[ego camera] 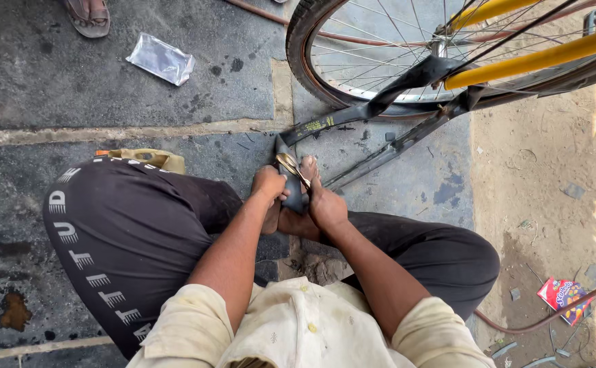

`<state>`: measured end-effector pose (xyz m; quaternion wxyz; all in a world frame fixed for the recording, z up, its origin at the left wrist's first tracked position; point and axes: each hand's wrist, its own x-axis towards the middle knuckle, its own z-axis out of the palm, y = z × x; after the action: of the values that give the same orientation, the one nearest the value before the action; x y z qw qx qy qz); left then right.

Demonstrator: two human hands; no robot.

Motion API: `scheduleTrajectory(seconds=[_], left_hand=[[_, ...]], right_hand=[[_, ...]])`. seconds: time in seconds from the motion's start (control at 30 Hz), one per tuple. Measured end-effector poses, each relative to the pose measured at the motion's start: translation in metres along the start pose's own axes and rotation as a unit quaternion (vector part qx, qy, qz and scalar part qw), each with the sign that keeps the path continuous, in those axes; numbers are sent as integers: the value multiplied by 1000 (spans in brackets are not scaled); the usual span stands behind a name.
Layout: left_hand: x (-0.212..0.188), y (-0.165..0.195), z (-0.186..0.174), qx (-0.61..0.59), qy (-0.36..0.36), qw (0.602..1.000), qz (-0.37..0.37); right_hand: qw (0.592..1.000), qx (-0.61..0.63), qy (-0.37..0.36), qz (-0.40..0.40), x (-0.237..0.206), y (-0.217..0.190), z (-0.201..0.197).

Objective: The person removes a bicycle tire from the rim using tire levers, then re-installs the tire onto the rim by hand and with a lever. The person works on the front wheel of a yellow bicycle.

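We squat on the grey stone paving (141, 88), knees wide apart, with the work held between them just in front of our bare foot (309, 170).

Progress, as we judge it: the black rubber inner tube (380, 102) is already out of the tyre of the bicycle wheel with steel spokes (380, 54), which stands at far right beside the yellow frame tubes (537, 58). The tube trails from the wheel down and leftward to our hands. It is not back in the tyre, and we see no patch on it; whether any repair is made we cannot tell.

Left hand (269, 185): fingers curled closed around the near end of the tube, gripping it from the left side. Right hand (325, 204): fingers closed as well, holding the same fold of tube from the right, and a small brass-coloured metal tool (290, 165) shows between the two hands, lying against the rubber. Which hand carries the tool we cannot settle.

The tube thus sits directly within both grips, folded upright between the fingers, its free length running away to the far right.

Around: a clear crumpled plastic bag (161, 59) lies far left, a colourful wrapper (562, 297) near right on the sandy ground, another person's sandalled foot (88, 15) at the far edge.
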<state>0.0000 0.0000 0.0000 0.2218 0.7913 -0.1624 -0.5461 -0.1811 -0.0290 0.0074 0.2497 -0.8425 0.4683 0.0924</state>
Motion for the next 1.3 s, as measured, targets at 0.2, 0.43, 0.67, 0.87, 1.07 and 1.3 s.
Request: scheduleTrajectory(seconds=[0.2,0.43,0.67,0.87,1.07,1.3], left_hand=[[-3,-8,4,-12,-3,1000,-8],[-5,-4,6,-118,-15,992,41],[-15,-1,1,-65,-17,998,-22],[-8,-3,4,-139,-27,990,13],[-4,-2,7,-139,-42,989,17],[-7,-1,5,-164,-41,986,7]], right_hand=[[997,52,55,-18,-14,3,11],[980,114,155,-52,-21,-7,-3],[999,29,42,-20,-11,-2,3],[999,31,-1,15,-9,2,5],[997,29,66,-25,-9,3,7],[998,20,57,-29,-13,2,10]])
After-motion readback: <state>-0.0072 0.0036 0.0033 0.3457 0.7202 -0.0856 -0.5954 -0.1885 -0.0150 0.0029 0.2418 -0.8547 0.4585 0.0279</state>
